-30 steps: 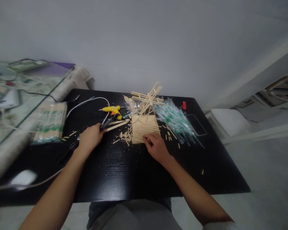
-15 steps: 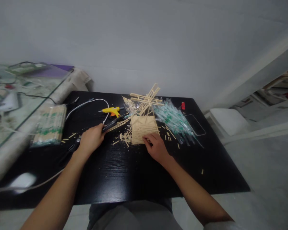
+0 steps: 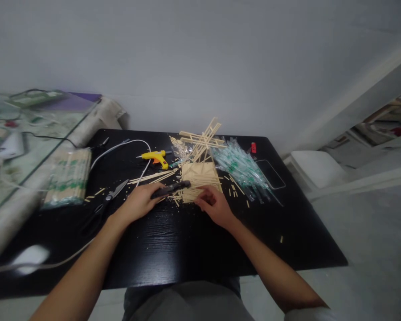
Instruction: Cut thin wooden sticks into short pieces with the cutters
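Observation:
My left hand [image 3: 142,203] is wrapped round a long black tool [image 3: 169,189], whose exact kind I cannot make out. The tool's far end reaches over the left edge of a flat panel covered with thin wooden sticks [image 3: 200,171]. At the panel's right front edge, my right hand [image 3: 215,207] is closed with thumb and fingers drawn together; what they pinch is too small to name. Behind the panel rises a windmill-like cross of sticks [image 3: 205,141]. Loose long sticks [image 3: 153,176] and short cut pieces lie left of the panel.
A yellow glue gun [image 3: 156,157] lies behind my left hand, and black scissors [image 3: 108,198] beside my left forearm. Packed sticks [image 3: 68,176] stand at the left. Green-and-clear plastic wrappers [image 3: 242,167], a phone-like dark slab [image 3: 270,174] and a small red object [image 3: 253,148] are at the right.
My left hand has moved right and nearer with the black tool, bringing its end to the panel. The scissors now show more fully. My right hand stays near the panel's edge.

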{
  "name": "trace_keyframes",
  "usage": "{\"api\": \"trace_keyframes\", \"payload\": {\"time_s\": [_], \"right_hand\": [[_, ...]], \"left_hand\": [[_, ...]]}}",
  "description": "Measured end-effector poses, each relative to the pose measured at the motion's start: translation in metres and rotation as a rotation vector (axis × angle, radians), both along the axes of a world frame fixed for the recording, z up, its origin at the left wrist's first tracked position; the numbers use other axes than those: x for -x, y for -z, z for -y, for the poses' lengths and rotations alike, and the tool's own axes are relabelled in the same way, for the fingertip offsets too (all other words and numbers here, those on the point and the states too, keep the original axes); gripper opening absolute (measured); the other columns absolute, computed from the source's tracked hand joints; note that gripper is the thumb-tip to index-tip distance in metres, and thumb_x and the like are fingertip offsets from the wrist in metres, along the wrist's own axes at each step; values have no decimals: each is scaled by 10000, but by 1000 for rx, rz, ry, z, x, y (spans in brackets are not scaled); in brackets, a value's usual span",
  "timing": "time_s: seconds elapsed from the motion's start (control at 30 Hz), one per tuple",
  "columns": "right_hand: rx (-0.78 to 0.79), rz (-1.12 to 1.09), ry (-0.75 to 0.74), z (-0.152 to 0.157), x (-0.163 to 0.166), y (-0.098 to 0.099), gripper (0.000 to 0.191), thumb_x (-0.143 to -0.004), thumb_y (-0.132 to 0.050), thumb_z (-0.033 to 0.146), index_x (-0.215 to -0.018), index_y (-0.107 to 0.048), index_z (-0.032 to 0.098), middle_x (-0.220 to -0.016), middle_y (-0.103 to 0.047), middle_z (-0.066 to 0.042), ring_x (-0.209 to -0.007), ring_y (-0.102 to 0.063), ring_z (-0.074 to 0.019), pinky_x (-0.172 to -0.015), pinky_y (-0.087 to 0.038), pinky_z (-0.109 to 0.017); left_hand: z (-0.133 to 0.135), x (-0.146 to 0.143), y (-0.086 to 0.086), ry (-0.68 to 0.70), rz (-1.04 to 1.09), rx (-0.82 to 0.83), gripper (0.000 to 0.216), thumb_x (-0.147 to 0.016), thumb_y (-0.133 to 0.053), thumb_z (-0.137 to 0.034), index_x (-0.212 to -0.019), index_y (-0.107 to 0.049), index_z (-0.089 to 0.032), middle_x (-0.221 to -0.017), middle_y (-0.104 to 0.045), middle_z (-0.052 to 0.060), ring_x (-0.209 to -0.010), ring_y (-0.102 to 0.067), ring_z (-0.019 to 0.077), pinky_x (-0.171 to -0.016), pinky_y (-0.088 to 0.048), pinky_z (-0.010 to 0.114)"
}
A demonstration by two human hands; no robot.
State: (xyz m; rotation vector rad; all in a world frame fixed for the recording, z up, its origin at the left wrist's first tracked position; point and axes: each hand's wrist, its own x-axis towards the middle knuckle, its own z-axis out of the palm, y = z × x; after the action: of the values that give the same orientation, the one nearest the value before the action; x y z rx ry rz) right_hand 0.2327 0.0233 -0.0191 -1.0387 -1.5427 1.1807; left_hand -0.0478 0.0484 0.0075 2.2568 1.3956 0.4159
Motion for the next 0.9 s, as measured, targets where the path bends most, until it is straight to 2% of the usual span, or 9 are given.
{"api": "trace_keyframes", "payload": {"time_s": [0.1,0.23,0.33,0.4,0.5,0.6,0.73,0.83,0.9], "right_hand": [[166,-199,-18,-3,2,-2,360,-882,-683,508,-1037,-681,183,-695,-684,9,-478,-550,-98,-456,-419,-226],[259,-332,17,-8,-1,-2,358,-856,-720,514,-880,-717,156,-682,-681,-6,-501,-583,-93,-463,-392,-212],[329,-438,69,-10,-4,-3,347,-815,-769,498,-881,-733,160,-692,-685,-8,-537,-611,-103,-491,-414,-216],[363,-489,87,-10,-6,-5,337,-797,-790,484,-876,-740,161,-700,-691,-12,-558,-620,-109,-510,-427,-221],[400,-538,68,-10,-7,-7,325,-783,-804,463,-877,-745,157,-722,-706,-24,-584,-638,-120,-524,-435,-228],[435,-533,-32,-9,-8,-8,294,-784,-807,409,-900,-735,149,-735,-725,-32,-600,-664,-132,-534,-437,-231],[485,-444,-314,-4,-8,-9,246,-802,-784,315,-946,-671,150,-733,-758,-46,-611,-699,-155,-560,-453,-240],[520,-368,-510,2,-4,-10,293,-832,-749,303,-1051,-633,147,-716,-765,-49,-613,-706,-156,-588,-473,-244],[546,-328,-548,5,0,-10,330,-839,-745,324,-1086,-623,142,-717,-762,-43,-593,-700,-145,-579,-474,-235]], "left_hand": [[7,-11,4,74,-3,-37,238,-913,-537,-238,-1124,-645,-216,-1120,-740,72,-1033,-689,231,-930,-503,346],[10,-14,9,78,19,-101,294,-863,-567,-181,-1144,-653,-204,-1126,-747,79,-1038,-695,239,-933,-513,356],[7,-9,12,-28,82,-149,257,-858,-578,-223,-1090,-688,-203,-1080,-761,70,-981,-706,237,-900,-518,347],[5,-7,12,-116,151,-155,220,-879,-584,-298,-1027,-715,-199,-988,-771,53,-874,-706,217,-829,-520,320],[4,-9,11,-239,283,-138,280,-887,-608,-429,-918,-732,-180,-820,-749,23,-727,-659,180,-718,-496,280],[5,-15,8,-408,442,-124,352,-840,-652,-508,-852,-722,-163,-767,-721,15,-712,-627,175,-696,-484,273],[5,-18,7,-596,594,-46,395,-786,-693,-551,-823,-703,-157,-666,-641,-3,-645,-570,158,-641,-463,266],[6,-20,8,-586,641,35,407,-780,-702,-562,-806,-686,-156,-589,-559,-27,-564,-499,134,-571,-425,254],[10,-25,9,-523,650,66,398,-778,-708,-552,-786,-679,-155,-607,-575,-19,-573,-507,135,-575,-431,256]]}}
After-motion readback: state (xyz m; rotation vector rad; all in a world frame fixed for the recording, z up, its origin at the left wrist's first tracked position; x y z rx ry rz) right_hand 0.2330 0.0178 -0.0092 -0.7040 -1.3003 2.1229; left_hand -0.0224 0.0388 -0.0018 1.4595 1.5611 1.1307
